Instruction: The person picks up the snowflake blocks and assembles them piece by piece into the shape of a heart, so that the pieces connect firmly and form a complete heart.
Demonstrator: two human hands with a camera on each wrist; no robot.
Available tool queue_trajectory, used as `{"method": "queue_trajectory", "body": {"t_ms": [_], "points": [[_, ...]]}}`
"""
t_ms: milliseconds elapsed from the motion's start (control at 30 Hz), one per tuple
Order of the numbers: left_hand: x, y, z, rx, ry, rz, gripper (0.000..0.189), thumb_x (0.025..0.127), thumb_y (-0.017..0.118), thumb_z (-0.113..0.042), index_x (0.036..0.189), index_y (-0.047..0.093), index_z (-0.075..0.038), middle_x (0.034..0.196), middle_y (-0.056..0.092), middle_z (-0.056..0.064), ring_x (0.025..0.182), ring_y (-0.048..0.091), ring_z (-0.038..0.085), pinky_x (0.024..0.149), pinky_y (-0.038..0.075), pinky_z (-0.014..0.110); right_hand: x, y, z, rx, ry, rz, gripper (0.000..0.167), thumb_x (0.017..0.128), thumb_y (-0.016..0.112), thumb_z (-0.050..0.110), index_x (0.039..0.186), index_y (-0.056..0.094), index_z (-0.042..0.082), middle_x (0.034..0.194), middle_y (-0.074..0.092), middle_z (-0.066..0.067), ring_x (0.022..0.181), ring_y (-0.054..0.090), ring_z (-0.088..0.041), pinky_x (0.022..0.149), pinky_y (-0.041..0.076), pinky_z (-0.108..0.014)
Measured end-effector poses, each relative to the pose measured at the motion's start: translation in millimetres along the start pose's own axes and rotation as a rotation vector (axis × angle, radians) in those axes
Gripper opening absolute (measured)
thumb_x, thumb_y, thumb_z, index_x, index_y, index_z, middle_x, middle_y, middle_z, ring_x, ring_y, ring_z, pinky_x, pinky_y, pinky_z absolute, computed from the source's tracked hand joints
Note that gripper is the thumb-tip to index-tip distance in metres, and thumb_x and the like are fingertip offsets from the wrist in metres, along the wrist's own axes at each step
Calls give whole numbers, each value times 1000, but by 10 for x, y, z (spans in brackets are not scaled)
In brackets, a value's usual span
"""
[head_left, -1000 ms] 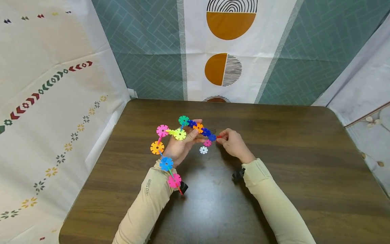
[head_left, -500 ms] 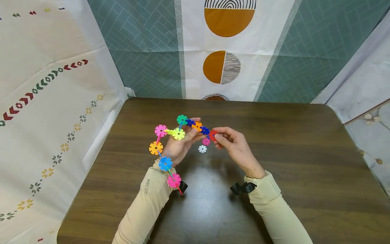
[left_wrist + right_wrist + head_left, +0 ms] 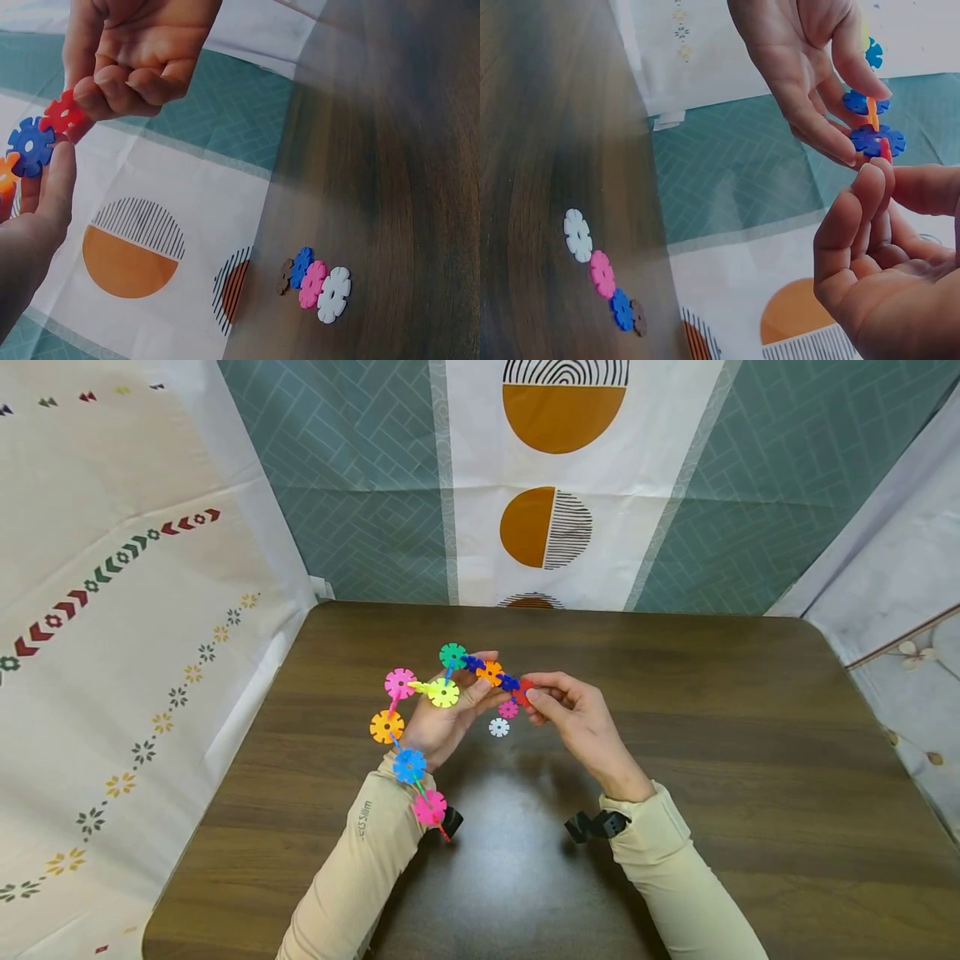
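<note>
On the brown surface (image 3: pixel 712 760), a white disc (image 3: pixel 498 727) and a loose pink disc (image 3: pixel 508 708) lie close together, seen between the hands from the head. Behind stands a green and white cloth (image 3: pixel 360 510) with part-filled circles, and a patterned pale cloth (image 3: pixel 150 710) rises at the left. The left hand (image 3: pixel 442 727) and the chain of notched discs (image 3: pixel 409 766) above the surface block part of the head view. The left grip pinches the chain at an orange piece, its tail lying back over the wrist and sleeve; the right hand (image 3: pixel 581 718) has its grip closed on a red disc (image 3: pixel 524 693) at the chain's other end.

The right fingers cover part of the red disc, and how deep it sits in the neighbouring blue piece cannot be made out. The left wrist view cuts most of the chain off at its edge.

Both wrist views show a loose blue disc (image 3: pixel 301 266) and a brown disc (image 3: pixel 285 276) beside the pink one, hard to find from the head. The left wrist view gives the red disc's face, the right wrist view only its edge
</note>
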State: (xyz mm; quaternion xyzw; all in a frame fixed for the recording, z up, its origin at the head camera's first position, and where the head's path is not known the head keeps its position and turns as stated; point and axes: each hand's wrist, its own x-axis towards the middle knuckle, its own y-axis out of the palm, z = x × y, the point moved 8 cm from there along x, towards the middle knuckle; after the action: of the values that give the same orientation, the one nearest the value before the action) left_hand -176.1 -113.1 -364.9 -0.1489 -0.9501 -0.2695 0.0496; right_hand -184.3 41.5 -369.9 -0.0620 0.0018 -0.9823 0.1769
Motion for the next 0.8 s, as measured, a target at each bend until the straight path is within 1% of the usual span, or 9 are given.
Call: {"method": "queue_trajectory", "body": {"t_ms": [67, 133, 267, 367, 467, 633, 733, 800], "points": [[-2, 6, 9, -4, -5, 0, 35, 99, 53, -3, 134, 54, -3, 114, 55, 14, 112, 56, 28, 102, 44, 45, 1, -6, 1, -7, 5, -6, 27, 96, 62, 12, 120, 63, -2, 97, 62, -25, 83, 62, -33, 74, 57, -30], [-7, 5, 26, -10, -17, -9, 36, 99, 53, -3, 134, 54, -3, 113, 56, 14, 110, 58, 28, 102, 45, 44, -1, -18, 2, -23, 14, -14, 27, 96, 62, 13, 119, 64, -1, 96, 63, -23, 83, 62, -34, 74, 57, -30], [-14, 0, 63, -31, -44, -28, 39, 98, 52, -1, 137, 50, 0, 117, 53, 17, 109, 61, 28, 101, 45, 44, -13, -44, 7, -61, 31, -33, 28, 95, 65, 15, 118, 66, 1, 94, 64, -19, 80, 63, -27, 73, 57, -28], [-22, 2, 73, -33, -52, -38, 41, 98, 52, -1, 139, 47, 2, 120, 51, 19, 112, 60, 29, 100, 45, 44, -24, -48, 7, -55, 34, -42, 29, 93, 67, 16, 118, 66, 0, 92, 65, -16, 77, 64, -22, 72, 57, -27], [-29, 17, 72, -34, -49, -44, 42, 98, 54, -2, 139, 46, 2, 121, 51, 18, 115, 59, 29, 100, 45, 43, -36, -41, 13, 8, 27, -57, 29, 92, 69, 14, 117, 67, -1, 91, 66, -15, 75, 65, -20, 71, 57, -27], [-24, 63, 44, -18, -19, -34, 43, 97, 57, -4, 139, 47, 2, 119, 53, 15, 113, 60, 29, 102, 44, 43, -58, -46, 14, 107, 11, -76, 31, 90, 70, 14, 116, 66, -4, 88, 68, -13, 72, 65, -18, 69, 57, -27], [-7, 88, 19, 33, -2, -11, 41, 98, 54, -3, 139, 48, 1, 119, 55, 15, 112, 59, 29, 104, 43, 44, -57, -52, 13, 151, 7, -69, 32, 91, 69, 12, 117, 65, -5, 87, 69, -11, 73, 66, -18, 70, 57, -27], [1, 96, 9, 66, 2, -3, 40, 99, 51, -4, 139, 46, 0, 122, 55, 15, 112, 58, 28, 106, 40, 47, -54, -49, 13, 182, 6, -62, 32, 91, 68, 11, 117, 64, -6, 87, 69, -10, 73, 66, -18, 71, 58, -28]]}}
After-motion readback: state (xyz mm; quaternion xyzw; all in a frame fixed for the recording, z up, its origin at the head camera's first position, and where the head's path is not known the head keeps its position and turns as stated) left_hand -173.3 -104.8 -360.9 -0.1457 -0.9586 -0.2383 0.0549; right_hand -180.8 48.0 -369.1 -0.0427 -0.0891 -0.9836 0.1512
